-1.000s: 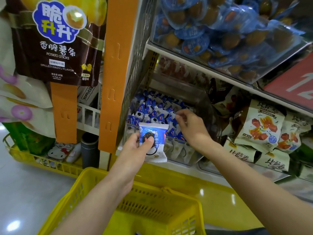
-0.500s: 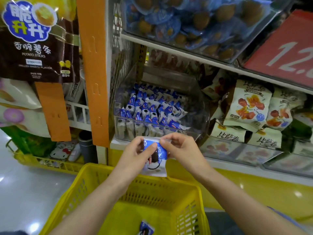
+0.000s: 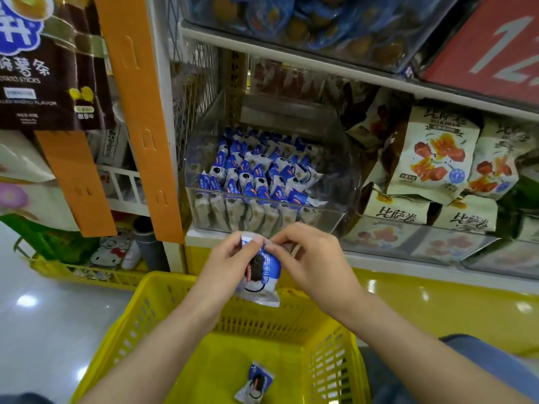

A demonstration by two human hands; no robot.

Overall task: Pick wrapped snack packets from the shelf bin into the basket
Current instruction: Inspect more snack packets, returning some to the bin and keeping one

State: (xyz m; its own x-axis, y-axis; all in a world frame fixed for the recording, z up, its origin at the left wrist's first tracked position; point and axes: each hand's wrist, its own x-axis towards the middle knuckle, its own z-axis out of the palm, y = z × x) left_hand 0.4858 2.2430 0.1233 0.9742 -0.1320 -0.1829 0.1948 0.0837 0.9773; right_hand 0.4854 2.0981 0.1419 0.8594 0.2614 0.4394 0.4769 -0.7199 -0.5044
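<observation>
A blue-and-white wrapped snack packet (image 3: 260,275) hung above the far rim of the yellow basket (image 3: 329,363), held by both hands. The left hand (image 3: 223,266) gripped its left side with thumb and curled fingers. The right hand (image 3: 313,262) pinched its top edge. A second packet (image 3: 254,382) lay on the basket floor. Just behind the hands, the clear shelf bin (image 3: 320,220) held many more packets (image 3: 256,173) in rows.

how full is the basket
Nearly empty: one snack packet lies inside the basket; left hand and right hand pinch a second packet above.
</observation>
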